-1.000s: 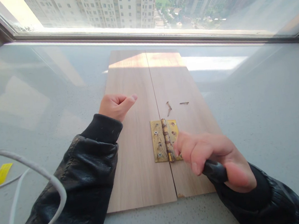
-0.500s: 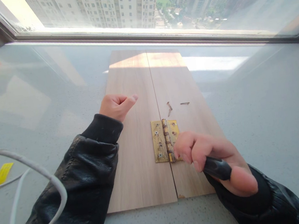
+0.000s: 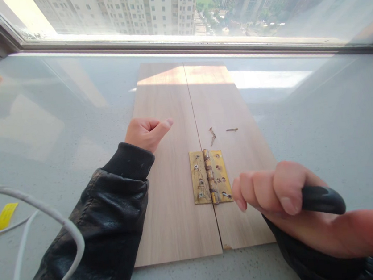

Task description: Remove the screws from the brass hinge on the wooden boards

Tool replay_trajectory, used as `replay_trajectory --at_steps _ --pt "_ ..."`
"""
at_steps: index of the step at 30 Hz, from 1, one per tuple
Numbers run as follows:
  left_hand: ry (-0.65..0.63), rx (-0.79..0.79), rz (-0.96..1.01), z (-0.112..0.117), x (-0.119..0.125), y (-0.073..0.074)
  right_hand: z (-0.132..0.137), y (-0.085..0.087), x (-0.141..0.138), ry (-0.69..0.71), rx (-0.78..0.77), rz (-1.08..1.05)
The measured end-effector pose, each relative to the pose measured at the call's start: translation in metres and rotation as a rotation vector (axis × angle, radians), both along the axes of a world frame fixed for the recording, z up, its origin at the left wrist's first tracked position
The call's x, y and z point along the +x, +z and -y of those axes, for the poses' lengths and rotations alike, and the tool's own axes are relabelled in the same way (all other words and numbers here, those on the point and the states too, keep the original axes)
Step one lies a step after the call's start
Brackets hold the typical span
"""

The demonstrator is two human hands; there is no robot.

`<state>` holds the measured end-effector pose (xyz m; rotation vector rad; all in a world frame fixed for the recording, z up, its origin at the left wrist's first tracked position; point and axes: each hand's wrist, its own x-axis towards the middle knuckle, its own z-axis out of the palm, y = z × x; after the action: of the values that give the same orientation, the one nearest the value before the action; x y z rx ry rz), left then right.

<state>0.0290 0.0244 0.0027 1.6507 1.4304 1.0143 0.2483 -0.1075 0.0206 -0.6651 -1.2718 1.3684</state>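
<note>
The right hand [image 3: 280, 192] sits at 4 o'clock of the brass hinge [image 3: 211, 176], its grip wrapped around a black handle [image 3: 323, 199]. The hinge spans the seam of two wooden boards [image 3: 169, 169] lying on the tabletop [image 3: 322, 120]. The left hand [image 3: 147, 133], at 10 o'clock, rests on the left-side board, its grip loosely curled on nothing. Loose screws [image 3: 212, 135] lie at 12 o'clock of the hinge.
</note>
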Motion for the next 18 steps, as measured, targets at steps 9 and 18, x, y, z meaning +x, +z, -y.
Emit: replay_trajectory --at_steps 9,18 --pt "0.002 0.002 -0.015 0.0 0.0 0.0 -0.016 0.012 0.022 -0.039 0.361 1.083" --pt "0.008 -0.002 -0.014 0.001 0.0 0.001 -0.012 -0.002 0.013 -0.018 0.362 1.461"
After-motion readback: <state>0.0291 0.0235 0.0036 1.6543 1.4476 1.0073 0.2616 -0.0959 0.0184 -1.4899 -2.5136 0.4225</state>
